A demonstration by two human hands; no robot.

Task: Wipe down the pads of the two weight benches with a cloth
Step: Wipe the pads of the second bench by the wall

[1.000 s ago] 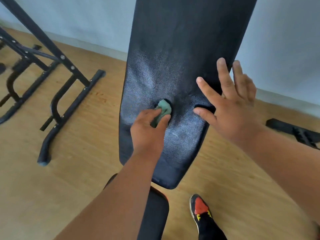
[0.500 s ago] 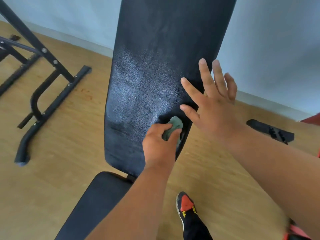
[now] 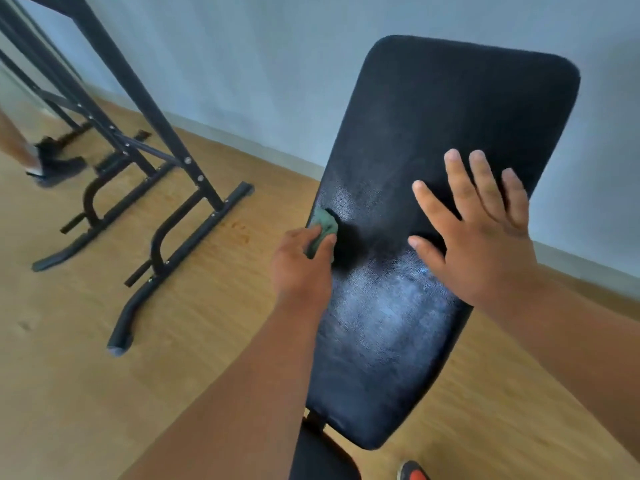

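Note:
A black padded back pad [image 3: 433, 140] of a weight bench stands tilted upright in front of me, shiny and streaked in its lower half. My left hand [image 3: 299, 268] grips a bunched green cloth [image 3: 323, 226] and presses it against the pad's left edge. My right hand [image 3: 478, 233] lies flat on the pad's right side with its fingers spread and straight. The bench's black seat pad [image 3: 318, 455] shows at the bottom, partly hidden by my left forearm.
A black steel rack frame [image 3: 162, 216] stands on the wooden floor [image 3: 86, 393] to the left, its feet reaching toward the bench. Another person's foot in a dark shoe [image 3: 55, 168] is at the far left. A pale wall runs behind. My shoe [image 3: 414, 472] is at the bottom.
My left hand has carried the cloth from the pad's lower right to its left edge. The view has swung, showing the pad's top edge. My right hand stays flat on the pad.

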